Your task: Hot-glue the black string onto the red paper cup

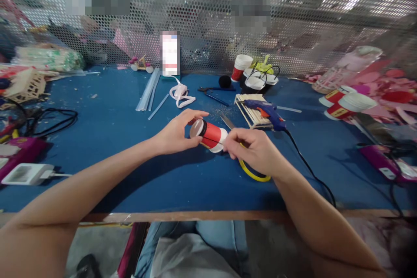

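The left hand [174, 135] and right hand [252, 147] each close a grip on one end of a red paper cup [210, 135], held sideways above the blue desk [130, 147]. A yellow ring [252, 174], perhaps tape, lies under the right hand; a blue glue gun [265, 112] rests just behind.

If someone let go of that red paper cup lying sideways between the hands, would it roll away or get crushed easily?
The red paper cup probably weighs little: the left hand steadies it with fingertips alone. Lying on its side, tapered, it would likely roll in a curve on the blue table. Its thin wall looks easy to dent under the right hand.
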`<state>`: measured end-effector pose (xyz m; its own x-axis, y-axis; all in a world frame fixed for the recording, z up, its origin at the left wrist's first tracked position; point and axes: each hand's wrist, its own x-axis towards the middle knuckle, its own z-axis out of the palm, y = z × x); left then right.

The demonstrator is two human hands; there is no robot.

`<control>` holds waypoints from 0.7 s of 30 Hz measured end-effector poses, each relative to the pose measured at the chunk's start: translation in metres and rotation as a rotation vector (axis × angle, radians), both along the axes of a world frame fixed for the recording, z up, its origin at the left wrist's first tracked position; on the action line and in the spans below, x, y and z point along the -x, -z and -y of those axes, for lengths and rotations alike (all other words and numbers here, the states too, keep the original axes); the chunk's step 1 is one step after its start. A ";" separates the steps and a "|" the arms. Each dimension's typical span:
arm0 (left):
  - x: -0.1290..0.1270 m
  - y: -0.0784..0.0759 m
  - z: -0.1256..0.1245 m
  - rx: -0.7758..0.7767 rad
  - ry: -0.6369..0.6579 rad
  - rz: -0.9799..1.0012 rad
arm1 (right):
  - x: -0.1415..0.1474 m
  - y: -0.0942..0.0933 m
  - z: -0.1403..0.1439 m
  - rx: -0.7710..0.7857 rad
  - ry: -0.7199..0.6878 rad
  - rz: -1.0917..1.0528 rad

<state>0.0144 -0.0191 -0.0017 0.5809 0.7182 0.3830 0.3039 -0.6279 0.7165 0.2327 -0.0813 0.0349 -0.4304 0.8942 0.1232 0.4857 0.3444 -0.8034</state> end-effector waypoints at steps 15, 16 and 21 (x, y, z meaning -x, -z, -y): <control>0.003 -0.002 0.000 -0.108 -0.002 -0.066 | -0.090 0.009 -0.062 -0.285 0.811 0.819; 0.003 -0.001 0.000 -0.104 0.000 -0.057 | -0.095 0.013 -0.067 -0.226 0.773 0.895; 0.002 0.002 -0.001 -0.035 0.037 -0.014 | -0.100 0.023 -0.079 -0.145 0.795 0.908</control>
